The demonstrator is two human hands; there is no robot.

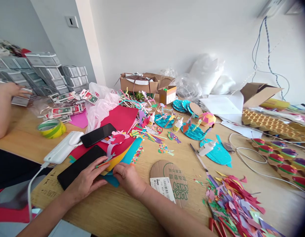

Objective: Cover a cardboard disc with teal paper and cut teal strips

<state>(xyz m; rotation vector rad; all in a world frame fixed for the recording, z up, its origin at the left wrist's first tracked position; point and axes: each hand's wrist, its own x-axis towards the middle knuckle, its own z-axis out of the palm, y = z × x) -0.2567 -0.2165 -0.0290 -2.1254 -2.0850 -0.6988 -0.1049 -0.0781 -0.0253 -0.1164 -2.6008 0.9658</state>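
My left hand [89,179] reaches over the lower black phone [80,166] and the near edge of a stack of coloured paper. Its fingers are stretched out, with the thumb apart, and a thin orange-green strip [103,164] shows by the fingertips. Beside it, my right hand [130,179] is closed in a pinch at the corner of the stack's blue paper sheet [134,150]. A yellow sheet [120,158] lies over the blue one, under red paper [124,118]. A second phone [98,135] and paper cut-outs [116,138] rest on the red paper.
A round cardboard piece [164,168] lies right of my hands. Scissors [217,223] and paper scraps [236,200] are near the front right. Blue discs [194,130] and glue bottles [206,148] stand behind. At left are a power strip [63,146], tape [51,128] and another person's arm [4,105].
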